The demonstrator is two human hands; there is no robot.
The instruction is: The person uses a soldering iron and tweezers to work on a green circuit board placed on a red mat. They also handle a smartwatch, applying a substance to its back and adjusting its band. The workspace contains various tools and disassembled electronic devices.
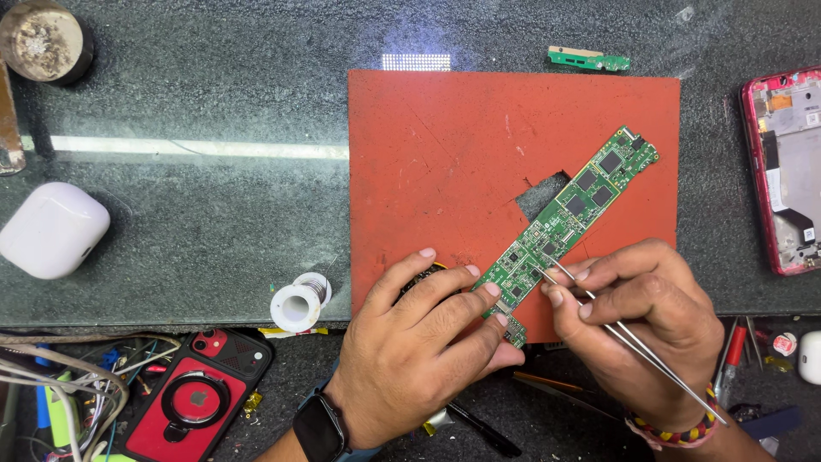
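- Dark speckled worktop, glossy, a bright light streak across its left part.
- Red-orange mat lies flat at centre-right, scuffed, with a small notch cut out near its middle.
- Long green circuit board lies diagonally on the mat, far end up to the right, near end down to the left; several dark square chips sit toward the far end, dense small parts and silvery shields toward the near end.
- Left hand sits palm down at the near edge of the mat, fingertips pressing the board's near end; smartwatch on the wrist.
- Right hand pinches metal tweezers between thumb and fingers; tips touch the board's near half; whether the tips are together, cannot tell.
- Beaded bracelet on the right wrist.
- Red-framed opened phone at the right edge.
- Phone in red case with ring holder, near left, beside a wire tangle.
- White earbud case, far left.
- Solder spool just left of the mat.
- Small green board strip beyond the mat's far edge.
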